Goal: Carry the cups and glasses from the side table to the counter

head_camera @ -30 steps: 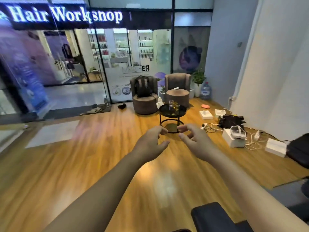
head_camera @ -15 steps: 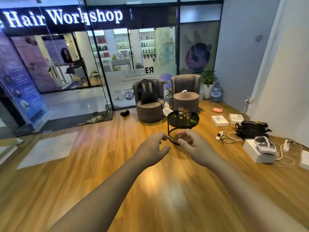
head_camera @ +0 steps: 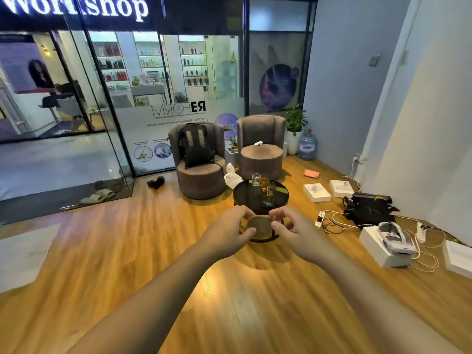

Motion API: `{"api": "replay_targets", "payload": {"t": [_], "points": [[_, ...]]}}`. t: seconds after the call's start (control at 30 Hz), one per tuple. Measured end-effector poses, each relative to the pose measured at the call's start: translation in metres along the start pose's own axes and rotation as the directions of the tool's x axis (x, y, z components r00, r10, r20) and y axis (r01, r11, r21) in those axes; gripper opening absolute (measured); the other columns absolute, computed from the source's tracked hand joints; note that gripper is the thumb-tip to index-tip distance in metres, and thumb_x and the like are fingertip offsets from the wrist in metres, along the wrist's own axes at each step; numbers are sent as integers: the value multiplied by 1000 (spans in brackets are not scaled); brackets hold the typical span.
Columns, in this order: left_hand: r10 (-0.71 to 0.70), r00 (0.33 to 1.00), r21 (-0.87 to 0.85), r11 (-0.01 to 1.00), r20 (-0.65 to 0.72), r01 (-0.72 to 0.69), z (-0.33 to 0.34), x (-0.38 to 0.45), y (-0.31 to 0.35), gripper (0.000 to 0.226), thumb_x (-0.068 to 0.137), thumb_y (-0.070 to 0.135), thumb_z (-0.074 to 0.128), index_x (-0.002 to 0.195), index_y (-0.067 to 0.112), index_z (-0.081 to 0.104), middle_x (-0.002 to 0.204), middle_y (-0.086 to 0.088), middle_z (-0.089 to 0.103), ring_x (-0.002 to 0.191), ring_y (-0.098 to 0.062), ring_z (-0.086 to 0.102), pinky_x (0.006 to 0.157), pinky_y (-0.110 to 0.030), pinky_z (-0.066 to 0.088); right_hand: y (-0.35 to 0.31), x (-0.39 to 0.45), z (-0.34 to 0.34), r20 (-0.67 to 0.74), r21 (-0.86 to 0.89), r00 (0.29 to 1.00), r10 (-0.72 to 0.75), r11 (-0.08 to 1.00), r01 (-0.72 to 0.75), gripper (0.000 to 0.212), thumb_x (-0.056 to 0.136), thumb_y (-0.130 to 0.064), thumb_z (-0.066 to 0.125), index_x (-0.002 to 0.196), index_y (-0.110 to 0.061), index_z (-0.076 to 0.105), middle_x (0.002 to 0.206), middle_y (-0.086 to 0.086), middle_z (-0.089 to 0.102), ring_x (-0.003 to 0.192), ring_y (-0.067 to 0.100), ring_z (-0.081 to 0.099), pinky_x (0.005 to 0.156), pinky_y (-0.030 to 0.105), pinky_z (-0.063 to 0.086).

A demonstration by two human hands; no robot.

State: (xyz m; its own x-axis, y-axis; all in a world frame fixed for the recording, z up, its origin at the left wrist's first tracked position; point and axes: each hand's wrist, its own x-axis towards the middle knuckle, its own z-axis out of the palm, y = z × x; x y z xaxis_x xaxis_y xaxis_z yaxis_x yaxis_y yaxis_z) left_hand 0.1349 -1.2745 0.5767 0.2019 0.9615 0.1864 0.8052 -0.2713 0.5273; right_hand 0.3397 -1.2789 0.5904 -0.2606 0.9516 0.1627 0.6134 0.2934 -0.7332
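- Head view: round black side table, surface (head_camera: 245, 198) dark and glossy, far centre, in front of two brown armchairs (head_camera: 261, 149).
- Three glasses (head_camera: 263, 184) clustered on the far part of the surface, all upright, long axes vertical. Middle one amber, probably holding liquid; outer two clear.
- Left hand (head_camera: 226, 235) and right hand (head_camera: 293, 232) held out in the air, near side of the table, well apart from the glasses. Fingers curled, loosely spread, pinching nothing.
- Judgement: glass is stiff, smooth, fragile; light when empty. Grip around mid-wall, keep upright, especially the amber one.
- Counter not in view.
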Motion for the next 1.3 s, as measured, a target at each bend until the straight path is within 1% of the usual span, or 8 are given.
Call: {"api": "replay_targets", "payload": {"t": [0.1,0.2,0.33,0.6,0.7,0.83,1.03,1.3], "points": [[23,1000,-14,1000,13,-23,-3,78,-32,37,97,36,66,132,30,55,123,13,60,105,-2,54,71,-9,40,15,72,7,-12,17,999,34,999,-34,26,101,-34,55,127,-33,56,117,-12,56,93,5,59,66,14,48],[56,996,-18,998,63,-55,-3,158,-56,35,97,37,66,130,33,55,121,14,60,102,-3,55,69,-10,41,30,141,6,-17,23,998,65,998,-64,26,101,-35,55,127,-35,55,119,-12,56,94,4,59,69,15,49],[72,993,-54,996,97,-67,5,243,-77,36,96,39,66,130,33,55,122,15,60,106,-5,57,76,-15,46,54,214,-2,-37,8,993,111,994,-111,29,101,-39,54,130,-36,54,119,-13,56,93,6,61,71,18,52],[85,984,-81,994,158,-73,50,399,-130,39,96,38,67,132,35,53,121,16,60,101,-2,55,69,-11,42,137,354,-3,-34,4,985,170,985,-170,30,101,-40,53,131,-37,53,120,-15,55,94,3,59,65,12,48],[67,985,-90,995,160,-54,71,468,-149,39,96,40,65,132,34,53,116,18,58,103,-3,57,73,-14,46,180,418,-8,-17,7,983,181,983,-181,30,100,-41,53,131,-37,53,119,-16,55,94,4,60,66,13,47],[21,977,-73,997,212,-5,99,550,-170,40,97,38,65,134,33,52,125,14,60,108,-5,58,82,-19,50,227,501,-22,13,28,976,216,976,-217,30,100,-41,53,130,-37,54,115,-17,54,92,5,60,69,15,47],[-29,969,-100,993,245,55,140,660,-200,39,96,39,66,132,36,53,122,18,59,106,-3,57,80,-17,50,287,607,-33,70,10,967,246,969,-247,29,100,-39,55,129,-36,54,114,-17,55,90,1,58,64,12,43],[-134,943,-121,977,306,178,217,749,-271,37,92,45,68,123,47,49,102,29,52,93,6,55,78,-14,50,363,703,-8,122,-11,946,301,953,-302,32,100,-34,57,131,-29,54,120,-10,54,94,1,54,75,16,43]]}}
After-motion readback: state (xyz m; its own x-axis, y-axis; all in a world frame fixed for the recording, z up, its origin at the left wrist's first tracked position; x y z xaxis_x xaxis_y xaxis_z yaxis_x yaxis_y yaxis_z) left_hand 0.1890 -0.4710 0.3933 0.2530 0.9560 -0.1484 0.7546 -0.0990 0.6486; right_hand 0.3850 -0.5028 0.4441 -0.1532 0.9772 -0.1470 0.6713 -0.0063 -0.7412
